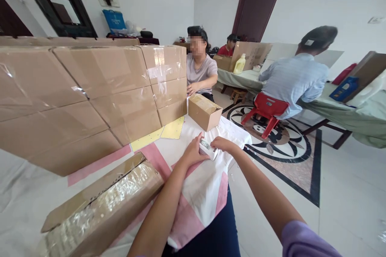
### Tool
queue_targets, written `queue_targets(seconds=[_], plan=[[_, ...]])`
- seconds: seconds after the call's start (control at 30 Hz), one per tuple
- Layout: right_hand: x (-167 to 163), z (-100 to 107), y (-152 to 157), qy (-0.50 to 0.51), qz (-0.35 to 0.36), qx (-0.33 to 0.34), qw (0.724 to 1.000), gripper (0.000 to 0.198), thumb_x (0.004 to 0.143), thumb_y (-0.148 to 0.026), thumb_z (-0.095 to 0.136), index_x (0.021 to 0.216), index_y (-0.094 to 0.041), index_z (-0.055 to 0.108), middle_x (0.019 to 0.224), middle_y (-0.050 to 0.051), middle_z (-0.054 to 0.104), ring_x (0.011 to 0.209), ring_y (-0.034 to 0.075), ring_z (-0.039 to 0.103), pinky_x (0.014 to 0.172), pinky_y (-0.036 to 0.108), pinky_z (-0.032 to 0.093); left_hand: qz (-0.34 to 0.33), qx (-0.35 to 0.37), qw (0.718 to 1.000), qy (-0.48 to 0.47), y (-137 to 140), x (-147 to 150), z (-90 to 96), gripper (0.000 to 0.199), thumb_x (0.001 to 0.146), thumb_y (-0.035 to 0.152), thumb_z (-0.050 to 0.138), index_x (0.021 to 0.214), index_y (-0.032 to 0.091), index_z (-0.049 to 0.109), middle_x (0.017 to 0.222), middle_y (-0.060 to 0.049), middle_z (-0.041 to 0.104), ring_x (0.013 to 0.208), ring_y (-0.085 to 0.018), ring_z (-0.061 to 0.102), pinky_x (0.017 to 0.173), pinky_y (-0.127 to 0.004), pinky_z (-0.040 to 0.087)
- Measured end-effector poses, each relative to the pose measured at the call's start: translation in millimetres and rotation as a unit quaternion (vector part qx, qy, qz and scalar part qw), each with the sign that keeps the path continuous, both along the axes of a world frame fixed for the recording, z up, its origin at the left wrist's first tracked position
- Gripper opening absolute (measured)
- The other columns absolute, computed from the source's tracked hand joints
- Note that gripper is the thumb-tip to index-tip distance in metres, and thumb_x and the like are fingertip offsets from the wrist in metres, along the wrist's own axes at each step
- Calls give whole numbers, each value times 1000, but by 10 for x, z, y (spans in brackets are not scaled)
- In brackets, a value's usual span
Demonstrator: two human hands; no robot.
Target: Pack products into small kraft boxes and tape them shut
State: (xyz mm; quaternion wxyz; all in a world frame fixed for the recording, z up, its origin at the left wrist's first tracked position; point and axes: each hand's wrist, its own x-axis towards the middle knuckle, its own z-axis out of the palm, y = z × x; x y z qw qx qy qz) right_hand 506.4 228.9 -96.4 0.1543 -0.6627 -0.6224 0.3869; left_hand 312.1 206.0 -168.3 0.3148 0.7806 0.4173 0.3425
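A small white box [208, 151] sits at the table's right side, with something greyish-green and clear showing at its top. Wrapped around its left side is my left hand [194, 151], thumb toward the far end and fingers closed on it. My right hand [223, 144] is at the box's right edge, its fingers curled inward; what they pinch, if anything, is hidden. Just beyond both hands stands a closed brown carton [205, 110]. A long taped carton [105, 204] lies on the cloth left of my forearms.
Taped cartons form a wall [120, 88] along the table's left and far side. A co-worker [200, 64] sits behind its end. Another person [297, 70] sits on a red chair [268, 108] at a green-covered table [358, 116]. The pink-and-white tablecloth [202, 204] hangs over my lap.
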Motion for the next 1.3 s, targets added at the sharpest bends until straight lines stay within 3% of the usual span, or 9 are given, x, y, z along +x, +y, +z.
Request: queue_targets(seconds=[0.13, 0.3, 0.47, 0.57, 0.73, 1.03, 1.17, 1.3], plan=[[7, 165, -23, -12, 51, -69, 996, 15, 82, -25, 66, 73, -14, 63, 70, 5, 66, 56, 12, 49, 49, 24, 35, 3, 6, 1000, 18, 16, 6, -6, 124, 66, 42, 89, 161, 24, 11, 145, -14, 48, 131, -33, 48, 110, -47, 40], [48, 226, -81, -35, 51, -69, 996, 16, 88, -26, 64, 78, -14, 63, 80, 7, 67, 66, 14, 53, 54, 24, 36, 8, 27, 999, 28, 45, 14, -38, 125, 64, 41, 91, 161, 26, 13, 141, -13, 50, 128, -32, 50, 109, -47, 41], [149, 222, -205, -28, 38, -75, 996, 22, 89, -29, 61, 73, -14, 64, 66, 4, 59, 62, 14, 51, 53, 25, 34, 2, 37, 999, 38, 56, 0, -50, 120, 67, 39, 90, 160, 28, 16, 146, -12, 47, 131, -32, 47, 110, -47, 41], [181, 216, -292, -7, 31, -80, 996, 20, 90, -28, 60, 76, -15, 65, 67, 4, 60, 65, 14, 56, 53, 24, 36, 1, 40, 998, 38, 62, -1, -48, 121, 66, 39, 91, 160, 31, 16, 145, -11, 47, 131, -32, 47, 109, -47, 41], [182, 163, -406, 44, 15, -86, 995, 10, 88, -21, 59, 80, -16, 61, 77, 3, 64, 66, 14, 61, 52, 24, 39, 0, 35, 999, 34, 69, 2, -53, 122, 65, 40, 91, 160, 32, 14, 145, -10, 48, 130, -32, 48, 109, -46, 42], [161, 41, -450, 119, -45, -106, 986, 13, 88, -22, 57, 76, -16, 56, 76, 3, 66, 60, 13, 63, 47, 23, 37, 4, 22, 999, 34, 58, 1, -17, 118, 67, 46, 89, 160, 28, 18, 142, -13, 48, 129, -32, 49, 108, -46, 42], [159, -61, -466, 120, -74, -98, 985, 26, 89, -30, 60, 68, -16, 55, 65, 3, 62, 53, 11, 59, 45, 22, 32, 2, 25, 999, 31, 55, -4, -13, 118, 67, 46, 89, 160, 28, 18, 142, -13, 49, 128, -32, 49, 107, -46, 42], [231, -159, -568, 147, -121, -99, 977, 29, 89, -46, 60, 82, -19, 53, 81, 3, 66, 49, 10, 59, 40, 22, 25, 0, 26, 999, 28, 64, -8, -22, 119, 67, 43, 90, 160, 30, 16, 142, -12, 49, 129, -33, 49, 108, -47, 42]])
